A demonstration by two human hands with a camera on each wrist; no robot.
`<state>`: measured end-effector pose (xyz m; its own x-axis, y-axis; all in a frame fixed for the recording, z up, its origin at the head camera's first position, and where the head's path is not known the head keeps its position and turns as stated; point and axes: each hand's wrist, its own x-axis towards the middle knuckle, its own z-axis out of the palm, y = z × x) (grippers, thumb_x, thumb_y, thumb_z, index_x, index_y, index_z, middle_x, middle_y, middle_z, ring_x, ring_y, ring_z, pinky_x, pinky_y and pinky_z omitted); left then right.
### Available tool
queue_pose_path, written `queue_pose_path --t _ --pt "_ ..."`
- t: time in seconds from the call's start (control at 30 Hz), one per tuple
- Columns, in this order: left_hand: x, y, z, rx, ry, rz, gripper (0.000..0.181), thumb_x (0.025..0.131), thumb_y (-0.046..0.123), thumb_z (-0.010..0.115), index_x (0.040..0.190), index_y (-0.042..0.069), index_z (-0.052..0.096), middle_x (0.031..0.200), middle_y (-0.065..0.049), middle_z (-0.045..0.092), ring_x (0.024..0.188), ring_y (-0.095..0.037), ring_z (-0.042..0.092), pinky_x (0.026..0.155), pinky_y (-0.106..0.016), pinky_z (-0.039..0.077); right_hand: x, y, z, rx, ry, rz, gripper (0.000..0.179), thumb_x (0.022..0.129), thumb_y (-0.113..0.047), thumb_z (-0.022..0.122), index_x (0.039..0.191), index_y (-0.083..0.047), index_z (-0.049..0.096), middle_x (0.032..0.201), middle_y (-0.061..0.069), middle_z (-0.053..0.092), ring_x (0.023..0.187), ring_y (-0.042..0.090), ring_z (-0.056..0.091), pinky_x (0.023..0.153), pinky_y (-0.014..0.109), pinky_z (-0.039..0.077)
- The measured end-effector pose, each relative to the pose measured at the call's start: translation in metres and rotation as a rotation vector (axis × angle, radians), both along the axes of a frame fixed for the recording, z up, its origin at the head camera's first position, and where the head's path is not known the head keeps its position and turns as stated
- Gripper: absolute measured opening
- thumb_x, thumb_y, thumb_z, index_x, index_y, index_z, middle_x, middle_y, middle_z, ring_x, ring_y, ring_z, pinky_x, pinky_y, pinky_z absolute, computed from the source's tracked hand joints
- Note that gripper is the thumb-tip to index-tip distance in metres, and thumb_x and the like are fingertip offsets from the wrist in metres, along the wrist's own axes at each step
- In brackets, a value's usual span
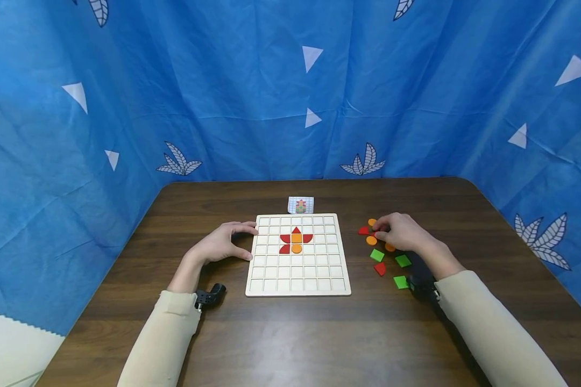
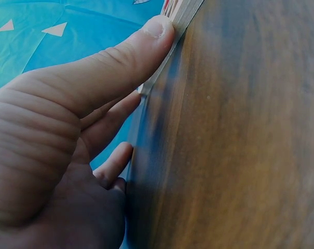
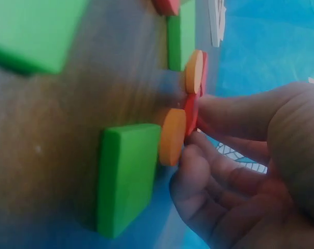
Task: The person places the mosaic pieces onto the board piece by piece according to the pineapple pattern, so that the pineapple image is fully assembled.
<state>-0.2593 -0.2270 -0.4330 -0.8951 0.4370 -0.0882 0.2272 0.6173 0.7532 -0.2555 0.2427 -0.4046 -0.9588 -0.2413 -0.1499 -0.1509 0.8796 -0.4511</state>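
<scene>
A pale gridded board [image 1: 298, 273] lies on the table. On it, red pieces [image 1: 307, 237] surround an orange square [image 1: 297, 237], with an orange disc [image 1: 297, 248] just below that square. At the board's left edge, my left hand [image 1: 222, 242] has its thumb and fingers spread, the thumb [image 2: 141, 46] resting on the rim. My right hand [image 1: 401, 232] is right of the board among loose pieces. Its thumb and fingertip pinch a red piece [image 3: 191, 110], partly hidden by an orange disc [image 3: 173, 136] in the right wrist view.
Behind the board lies a small printed pattern card [image 1: 300, 205]. Loose orange discs [image 1: 371, 241], red pieces [image 1: 380, 269] and green squares [image 1: 377, 255] are scattered around my right hand. Another green square [image 1: 401, 282] lies by the right wrist camera. A blue curtain [image 1: 252, 107] encloses the table's far side.
</scene>
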Motion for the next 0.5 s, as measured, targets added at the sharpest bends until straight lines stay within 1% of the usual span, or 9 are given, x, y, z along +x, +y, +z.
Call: queue_pose_path --t 0.13,0.27,0.4,0.5 --pt "-0.0004 -0.0003 0.0007 0.002 0.006 -0.003 0.056 0.076 0.02 0.093 0.128 0.018 0.072 0.159 -0.006 0.048 0.151 -0.035 0.034 0.124 -0.06 0.027 0.0008 0.0001 0.0025 0.004 -0.013 0.016 0.026 0.095 -0.008 0.071 0.12 -0.001 0.072 0.104 0.016 0.068 0.086 0.025 0.057 0.066 0.027 0.053" --pt "0.0006 -0.0011 0.0004 0.005 0.007 -0.002 0.056 0.076 0.021 0.093 0.128 0.017 0.072 0.159 -0.007 0.048 0.151 -0.036 0.034 0.124 -0.06 0.027 0.0007 -0.0003 0.0028 0.012 -0.004 0.022 0.025 0.094 -0.006 0.072 0.119 -0.001 0.072 0.107 0.017 0.067 0.089 0.027 0.058 0.07 0.03 0.057" --pt "0.0017 -0.0012 -0.0008 -0.003 0.004 0.002 0.057 0.076 0.023 0.093 0.128 0.019 0.071 0.16 -0.006 0.048 0.151 -0.036 0.034 0.124 -0.059 0.028 0.0006 0.0002 0.001 0.049 0.033 0.059 0.022 0.095 -0.004 0.071 0.117 -0.001 0.072 0.108 0.017 0.068 0.091 0.027 0.058 0.079 0.037 0.059" --pt "0.0013 -0.0003 -0.0008 -0.007 0.011 0.002 0.057 0.076 0.024 0.093 0.128 0.02 0.072 0.159 -0.005 0.048 0.151 -0.035 0.034 0.124 -0.059 0.028 0.002 0.0017 0.0007 0.069 0.063 0.087 0.02 0.095 -0.002 0.069 0.116 0.0 0.071 0.107 0.016 0.067 0.093 0.028 0.058 0.087 0.045 0.058"
